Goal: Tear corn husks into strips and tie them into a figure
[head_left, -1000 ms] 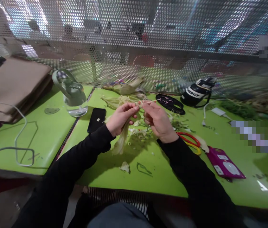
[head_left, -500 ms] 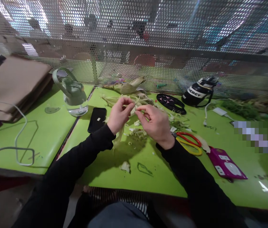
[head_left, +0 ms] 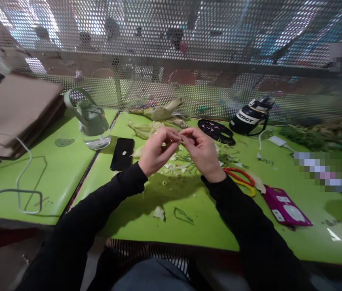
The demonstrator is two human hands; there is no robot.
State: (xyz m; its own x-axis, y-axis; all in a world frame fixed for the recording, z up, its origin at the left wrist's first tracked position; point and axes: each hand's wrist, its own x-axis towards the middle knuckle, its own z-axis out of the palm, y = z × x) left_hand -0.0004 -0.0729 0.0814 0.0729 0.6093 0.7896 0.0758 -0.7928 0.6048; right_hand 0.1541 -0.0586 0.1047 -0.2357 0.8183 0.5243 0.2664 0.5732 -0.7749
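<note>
My left hand (head_left: 160,150) and my right hand (head_left: 201,153) meet above the green table, thumbs and fingers pinched together tip to tip. Whatever sits between the fingertips is too small and too hidden to name. Pale corn husks (head_left: 142,130) lie just behind my left hand, and a larger dried husk (head_left: 165,110) rests farther back. White and pale green scraps (head_left: 174,167) are scattered under my hands. Close to my right wrist lie scissors with red and yellow handles (head_left: 239,176), their blades covered by the hand.
A phone (head_left: 122,154) and a clear bottle with a green lid (head_left: 93,125) stand left. Behind on the right are a black palette-shaped holder (head_left: 216,131) and a black bottle (head_left: 251,116). A purple power bank (head_left: 286,206) lies right. Perforated metal (head_left: 146,68) closes off the back.
My hands have come together at the fingertips and turned inward slightly. The pale strip that showed below my left hand is now mostly out of sight. The view has shifted slightly.
</note>
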